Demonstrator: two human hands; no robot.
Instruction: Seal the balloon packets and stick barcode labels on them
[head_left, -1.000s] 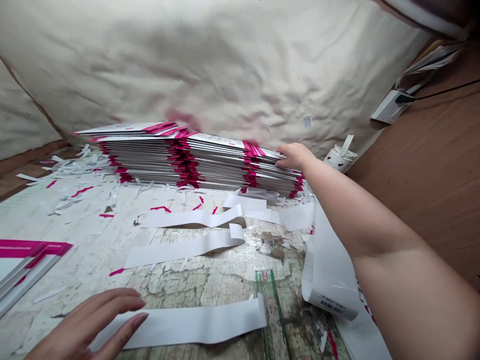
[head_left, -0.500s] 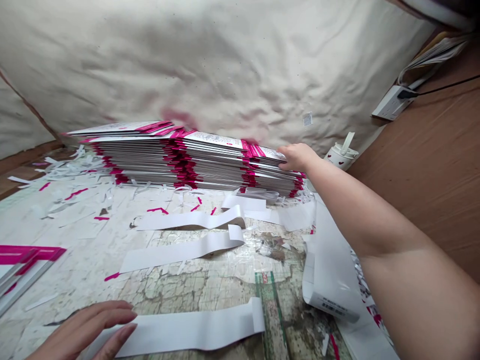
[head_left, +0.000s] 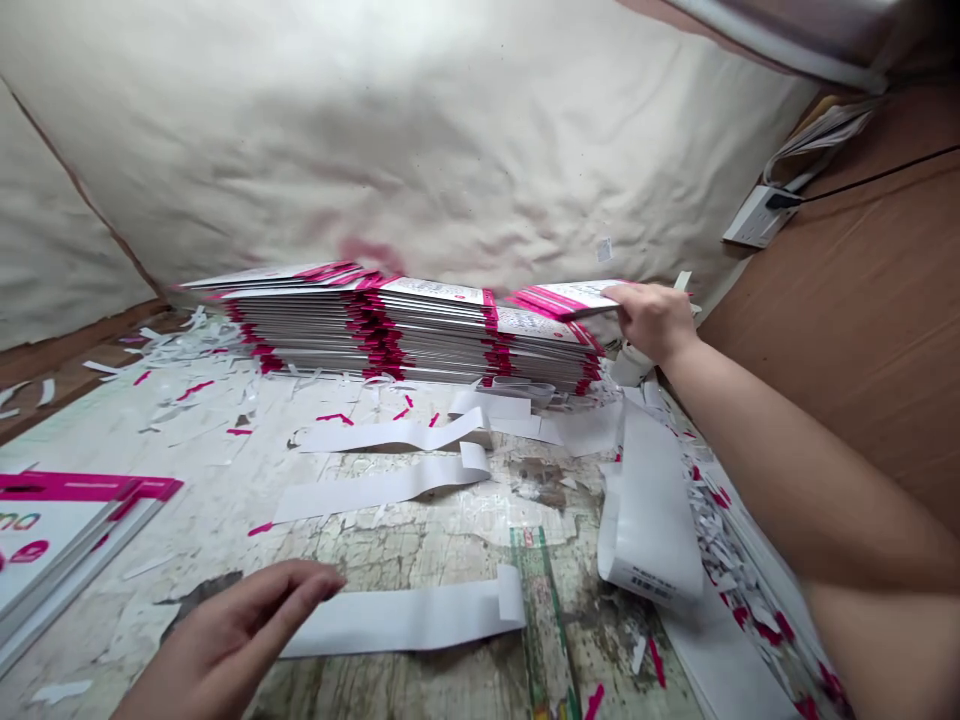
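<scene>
My right hand (head_left: pixel 657 320) grips a thin batch of pink-and-white card packets (head_left: pixel 571 298) by its right end, lifted and slanting just above the right-hand pile (head_left: pixel 546 345). More such packets stand in neighbouring stacks (head_left: pixel 435 335) along the back, pink edges showing. At the lower left, my left hand (head_left: pixel 240 630) has its fingers stretched forward, the thumb close beneath them, with nothing visible held. It is over the left end of a white paper strip (head_left: pixel 420 620), which it partly hides. Whether it touches the strip I cannot tell.
Two more white strips (head_left: pixel 382 487) lie mid-table. A curled white roll end with a barcode (head_left: pixel 651 520) is at right. Pink-and-white packets (head_left: pixel 67 540) lie at left. Paper scraps (head_left: pixel 180 350) litter the worn table. A socket (head_left: pixel 761 215) is at the right wall.
My right hand has lifted the batch of packets off the right-hand pile and moved right with it. The left hand has shifted right and slightly up, its fingers closer together. The view has moved slightly.
</scene>
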